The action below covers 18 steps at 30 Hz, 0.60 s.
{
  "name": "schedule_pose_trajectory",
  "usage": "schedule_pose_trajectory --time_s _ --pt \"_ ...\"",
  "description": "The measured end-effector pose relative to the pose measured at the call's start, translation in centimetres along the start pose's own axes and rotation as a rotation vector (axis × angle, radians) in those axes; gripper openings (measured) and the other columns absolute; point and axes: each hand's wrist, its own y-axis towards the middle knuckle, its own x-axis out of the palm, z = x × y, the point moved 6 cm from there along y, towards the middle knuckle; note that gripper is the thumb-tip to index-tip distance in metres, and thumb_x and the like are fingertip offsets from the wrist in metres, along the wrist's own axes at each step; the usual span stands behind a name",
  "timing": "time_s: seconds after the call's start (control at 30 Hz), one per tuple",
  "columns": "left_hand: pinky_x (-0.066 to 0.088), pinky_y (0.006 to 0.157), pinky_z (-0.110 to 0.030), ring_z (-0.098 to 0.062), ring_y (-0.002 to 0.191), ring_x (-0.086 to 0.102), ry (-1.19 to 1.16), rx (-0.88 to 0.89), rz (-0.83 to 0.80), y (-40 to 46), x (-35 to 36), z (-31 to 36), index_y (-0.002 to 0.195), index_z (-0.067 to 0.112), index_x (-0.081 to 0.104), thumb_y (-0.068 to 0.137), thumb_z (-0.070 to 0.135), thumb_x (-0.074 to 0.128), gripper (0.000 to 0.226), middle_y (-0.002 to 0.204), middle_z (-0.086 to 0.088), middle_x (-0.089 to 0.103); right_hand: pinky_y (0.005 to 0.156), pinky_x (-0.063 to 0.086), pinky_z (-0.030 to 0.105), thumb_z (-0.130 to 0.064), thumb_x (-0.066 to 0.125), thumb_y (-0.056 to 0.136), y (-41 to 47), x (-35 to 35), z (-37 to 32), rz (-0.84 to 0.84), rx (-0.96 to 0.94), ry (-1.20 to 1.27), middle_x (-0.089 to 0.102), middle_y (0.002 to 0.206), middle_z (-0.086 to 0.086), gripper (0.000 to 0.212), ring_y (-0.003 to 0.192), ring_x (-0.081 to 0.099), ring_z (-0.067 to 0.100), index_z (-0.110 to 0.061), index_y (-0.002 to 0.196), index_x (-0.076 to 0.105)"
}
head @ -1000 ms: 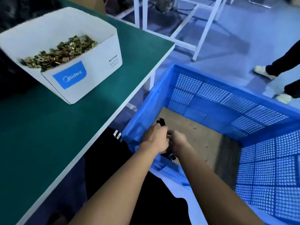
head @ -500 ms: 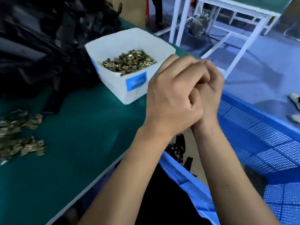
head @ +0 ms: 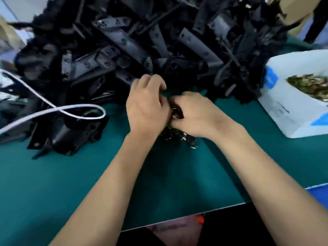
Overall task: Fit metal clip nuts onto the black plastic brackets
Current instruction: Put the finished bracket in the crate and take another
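A big heap of black plastic brackets (head: 142, 43) fills the back of the green table (head: 71, 183). In front of it lies a small pile of brass clip nuts (head: 179, 137). My left hand (head: 147, 107) and my right hand (head: 195, 116) meet just above that pile, side by side and touching. A few clip nuts (head: 175, 112) show in the gap between them, and the curled fingers of my right hand close around these. My left hand's fingers are curled downward, and what lies under its palm is hidden.
A white cardboard box (head: 284, 110) full of clip nuts (head: 312, 86) stands at the right of the table. A white cable (head: 58, 109) loops over loose brackets (head: 67, 134) at the left. A blue crate corner (head: 319, 194) shows past the table's right front edge.
My view swung left from the blue crate to the table. My clasped hands rose from the crate, crossed over the table edge and came down onto the clip nut pile.
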Motion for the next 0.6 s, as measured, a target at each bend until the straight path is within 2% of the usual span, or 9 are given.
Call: schedule_pose_trajectory --time_s 0.07,0.13,0.17,0.23,0.37,0.43,0.5,0.6 --pt "0.042 0.093 -0.043 -0.039 0.107 0.051 0.123 -0.051 0.019 0.6 -0.4 -2.9 0.111 0.007 0.067 0.075 -0.005 0.053 0.04 0.118 -0.015 0.059 0.071 0.045 0.035 -0.068 0.076 0.069 1.6 1.4 -1.0 -0.104 -0.032 -0.094 0.047 0.092 -0.006 0.05 0.082 0.056 0.024 -0.036 0.103 0.057" --pt "0.039 0.099 -0.039 -0.04 0.113 0.046 0.193 -0.089 0.049 1.2 -0.7 -4.5 0.126 0.007 0.063 0.075 -0.009 0.049 0.055 0.132 -0.018 0.05 0.073 0.045 0.034 -0.076 0.075 0.068 2.5 2.1 -1.3 -0.13 -0.092 -0.114 0.049 0.098 -0.006 0.069 0.085 0.053 0.02 -0.036 0.122 0.059" --pt "0.037 0.1 -0.037 -0.038 0.114 0.045 0.205 -0.105 0.055 1.5 -0.7 -4.9 0.131 0.009 0.061 0.076 -0.009 0.048 0.06 0.136 -0.019 0.047 0.072 0.043 0.032 -0.073 0.075 0.071 2.7 2.3 -1.0 -0.129 -0.134 -0.083 0.05 0.098 -0.008 0.068 0.085 0.053 0.016 -0.034 0.125 0.059" --pt "0.037 0.101 -0.033 -0.036 0.117 0.043 0.199 -0.118 0.041 1.6 -0.4 -5.3 0.134 0.011 0.061 0.077 -0.007 0.05 0.061 0.14 -0.018 0.042 0.066 0.039 0.03 -0.063 0.075 0.079 2.9 2.4 -0.4 -0.101 -0.187 -0.007 0.054 0.091 -0.013 0.05 0.079 0.052 0.008 -0.031 0.114 0.061" --pt "0.042 0.101 -0.035 -0.035 0.121 0.042 0.204 -0.154 0.012 1.3 0.6 -5.6 0.119 0.012 0.067 0.081 0.009 0.062 0.038 0.146 -0.017 0.037 0.064 0.049 0.034 -0.033 0.073 0.091 2.7 2.6 0.6 -0.001 -0.17 0.193 0.064 0.074 -0.012 0.01 0.07 0.059 0.009 -0.025 0.092 0.067" --pt "0.041 0.102 -0.035 -0.033 0.121 0.044 0.187 -0.183 0.068 1.2 0.5 -5.8 0.1 0.01 0.065 0.085 0.021 0.066 0.019 0.144 -0.016 0.039 0.062 0.047 0.027 -0.023 0.074 0.094 2.7 2.4 1.2 0.046 -0.127 0.301 0.065 0.069 -0.012 0.006 0.066 0.061 0.009 -0.022 0.089 0.069" --pt "0.04 0.1 -0.032 -0.029 0.118 0.047 0.16 -0.197 0.128 1.1 0.1 -5.9 0.089 0.011 0.059 0.086 0.031 0.068 0.021 0.139 -0.014 0.042 0.06 0.047 0.026 -0.019 0.072 0.096 2.8 2.1 1.6 0.09 -0.084 0.401 0.066 0.07 -0.007 0.005 0.065 0.062 0.012 -0.018 0.091 0.07" --pt "0.037 0.096 -0.028 -0.026 0.114 0.05 0.087 -0.143 0.199 1.1 -0.5 -5.6 0.088 0.01 0.059 0.089 0.034 0.072 0.027 0.129 -0.012 0.05 0.051 0.04 0.019 -0.017 0.063 0.101 2.8 1.7 1.8 0.13 0.022 0.696 0.064 0.07 -0.004 0.012 0.054 0.054 0.007 -0.017 0.089 0.066"
